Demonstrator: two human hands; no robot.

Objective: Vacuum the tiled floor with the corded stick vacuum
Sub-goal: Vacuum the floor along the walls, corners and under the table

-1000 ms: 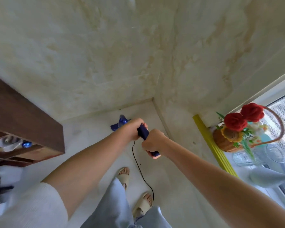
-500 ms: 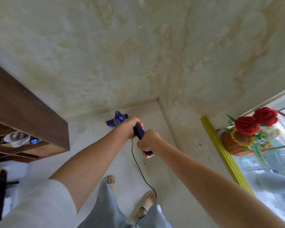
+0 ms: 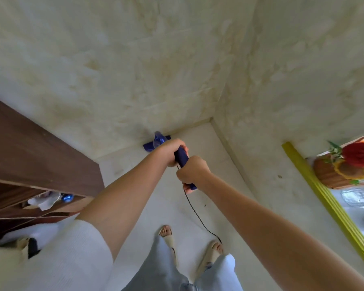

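While both hands clamp the handle: here's the picture from above, looking down the stick.
Left hand: it's the forward hand, fingers curled tight round the upper part of the dark blue vacuum handle, nothing loose about that hold.
Right hand: just behind and touching range of the left, fingers wrapped fully round the rear end of the handle, thumb side up, the handle's tip poking out below the fist.
Stick vacuum: long axis runs away from the person, from the hands down toward the wall ahead; most of the shaft is hidden behind the left hand.
Vacuum head: blue, lying crosswise on the tiled floor, right up against the foot of the far wall, a little left of the floor's far corner.
Cord: thin and black, dropping from the rear of the handle and curving down to the floor by the right foot.
Feet: two pale sandals planted on the tiles, toes toward the corner.
Left side: a brown wooden shelf unit stands along the floor's left edge.
Right side: a yellow strip and a basket of red flowers sit near the window.
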